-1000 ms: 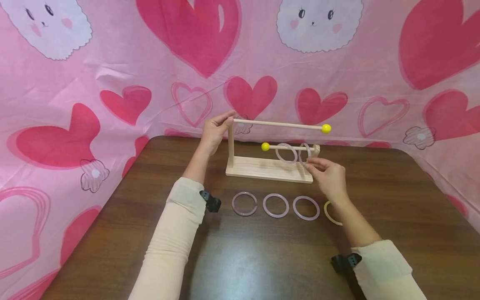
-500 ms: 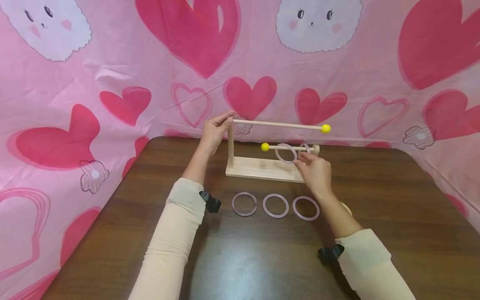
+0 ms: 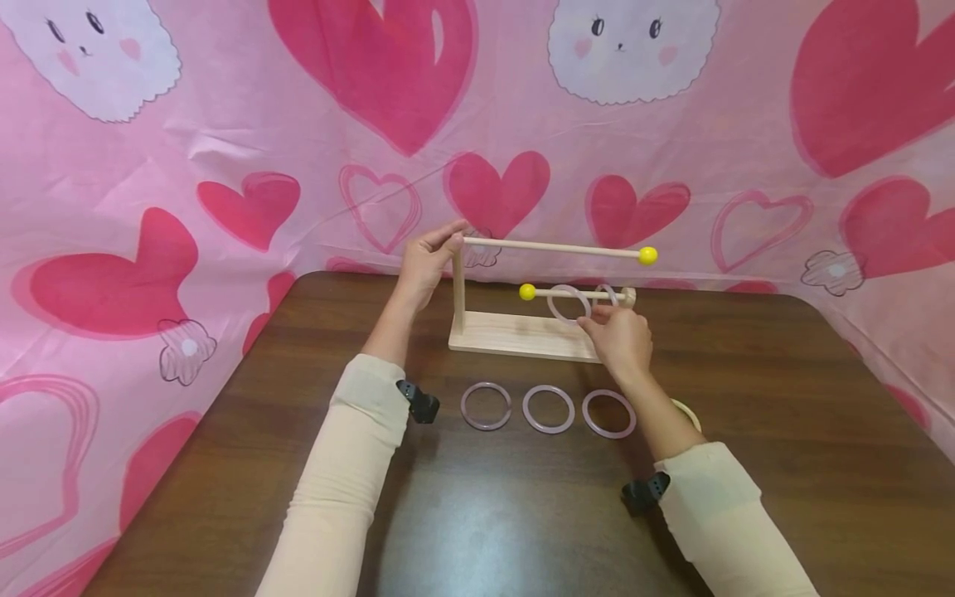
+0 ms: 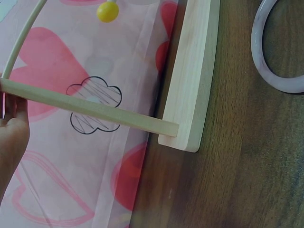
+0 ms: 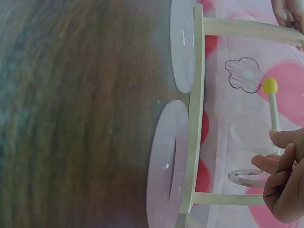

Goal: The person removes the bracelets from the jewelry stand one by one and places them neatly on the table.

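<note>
A pale wooden stand [image 3: 522,336] holds a long upper rod [image 3: 555,247] and a shorter lower rod [image 3: 552,293], each tipped with a yellow ball. My left hand [image 3: 425,269] pinches the top of its left post [image 4: 95,108], where the upper rod begins. Two pale purple rings hang on the lower rod: a left ring [image 3: 553,308] and a right ring [image 3: 609,292]. My right hand [image 3: 622,342] pinches the lower edge of the left ring between thumb and finger. Its fingers partly cover the right ring [image 5: 237,176], which hangs close behind them.
On the brown table [image 3: 477,506], in front of the stand, lie a left purple ring [image 3: 466,414], a middle purple ring [image 3: 526,414] and a right purple ring [image 3: 588,419]. A yellow ring [image 3: 694,414] is partly hidden by my right forearm. Behind hangs a pink heart-patterned cloth [image 3: 507,108].
My right hand has moved left, from the right hanging ring to the left one. My forearm now covers more of the yellow ring. The left hand stays on the post.
</note>
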A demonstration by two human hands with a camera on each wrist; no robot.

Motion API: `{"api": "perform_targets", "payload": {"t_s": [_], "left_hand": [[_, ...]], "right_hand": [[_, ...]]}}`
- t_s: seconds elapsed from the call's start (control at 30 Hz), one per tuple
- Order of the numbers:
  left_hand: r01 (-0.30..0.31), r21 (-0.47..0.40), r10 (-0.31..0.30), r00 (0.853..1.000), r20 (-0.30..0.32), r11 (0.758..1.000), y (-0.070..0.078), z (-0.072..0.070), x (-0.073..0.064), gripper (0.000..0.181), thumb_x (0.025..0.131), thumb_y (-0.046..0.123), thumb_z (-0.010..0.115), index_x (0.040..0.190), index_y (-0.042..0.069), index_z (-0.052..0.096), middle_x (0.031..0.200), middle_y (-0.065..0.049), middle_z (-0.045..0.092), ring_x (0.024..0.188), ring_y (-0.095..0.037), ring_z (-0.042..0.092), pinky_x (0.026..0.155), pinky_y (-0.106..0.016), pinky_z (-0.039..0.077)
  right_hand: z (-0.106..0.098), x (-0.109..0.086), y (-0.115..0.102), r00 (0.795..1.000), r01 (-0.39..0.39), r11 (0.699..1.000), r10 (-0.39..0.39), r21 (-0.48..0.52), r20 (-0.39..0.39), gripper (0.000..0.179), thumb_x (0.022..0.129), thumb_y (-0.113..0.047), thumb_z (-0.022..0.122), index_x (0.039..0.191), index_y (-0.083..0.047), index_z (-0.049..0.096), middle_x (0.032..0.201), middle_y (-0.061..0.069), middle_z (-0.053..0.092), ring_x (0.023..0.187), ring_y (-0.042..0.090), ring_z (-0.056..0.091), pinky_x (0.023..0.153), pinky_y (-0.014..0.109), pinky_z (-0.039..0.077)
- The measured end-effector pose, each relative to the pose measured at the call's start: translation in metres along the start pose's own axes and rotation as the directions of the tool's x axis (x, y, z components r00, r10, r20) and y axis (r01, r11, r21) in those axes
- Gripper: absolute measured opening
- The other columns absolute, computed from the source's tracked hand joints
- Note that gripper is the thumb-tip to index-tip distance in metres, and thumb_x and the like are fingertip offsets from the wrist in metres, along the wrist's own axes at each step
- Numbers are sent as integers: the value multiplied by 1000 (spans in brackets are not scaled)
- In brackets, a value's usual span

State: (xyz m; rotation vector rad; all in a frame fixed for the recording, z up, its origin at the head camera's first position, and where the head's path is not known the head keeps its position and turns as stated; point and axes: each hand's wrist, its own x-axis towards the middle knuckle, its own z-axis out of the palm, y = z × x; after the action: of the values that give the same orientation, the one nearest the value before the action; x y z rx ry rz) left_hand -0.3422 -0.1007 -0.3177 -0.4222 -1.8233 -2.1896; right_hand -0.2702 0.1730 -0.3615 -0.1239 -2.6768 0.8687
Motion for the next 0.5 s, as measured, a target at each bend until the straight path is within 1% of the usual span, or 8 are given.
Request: {"api": "perform_targets", "payload": {"t_s": [0.1, 0.23, 0.4, 0.5], "left_hand": [[8, -2, -8, 1000, -5, 1000, 0, 0, 0, 32, 88, 2, 61, 118, -8, 55, 120, -18, 56, 113, -20, 54, 96, -26, 43], [14, -4, -14, 1000, -10, 1000, 0, 0, 0, 32, 88, 2, 61, 118, -7, 56, 121, -18, 56, 113, -20, 55, 95, -25, 43], [10, -9, -11, 1000, -7, 1000, 0, -1, 0, 32, 88, 1, 60, 118, -8, 55, 121, -19, 55, 113, -21, 54, 95, -25, 43], [13, -8, -13, 1000, -6, 1000, 0, -1, 0, 32, 88, 1, 60, 118, -8, 55, 121, -19, 55, 113, -21, 54, 95, -25, 43]], "right_hand": [[3, 1, -1, 1000, -9, 1000, 9, 1, 0, 34, 85, -34, 66, 108, -9, 70, 102, 10, 68, 97, 40, 59, 67, 52, 50], [5, 3, -2, 1000, -6, 1000, 5, -5, -21, 31, 85, -33, 66, 103, -9, 72, 100, 11, 69, 93, 39, 61, 63, 49, 50], [8, 3, -5, 999, 1, 1000, -1, -5, -46, 27, 84, -33, 66, 98, -11, 74, 95, 12, 70, 89, 39, 62, 60, 48, 50], [9, 4, -6, 999, -2, 1000, 2, -2, -44, 25, 85, -32, 65, 96, -12, 75, 93, 11, 70, 87, 38, 62, 59, 48, 50]]}}
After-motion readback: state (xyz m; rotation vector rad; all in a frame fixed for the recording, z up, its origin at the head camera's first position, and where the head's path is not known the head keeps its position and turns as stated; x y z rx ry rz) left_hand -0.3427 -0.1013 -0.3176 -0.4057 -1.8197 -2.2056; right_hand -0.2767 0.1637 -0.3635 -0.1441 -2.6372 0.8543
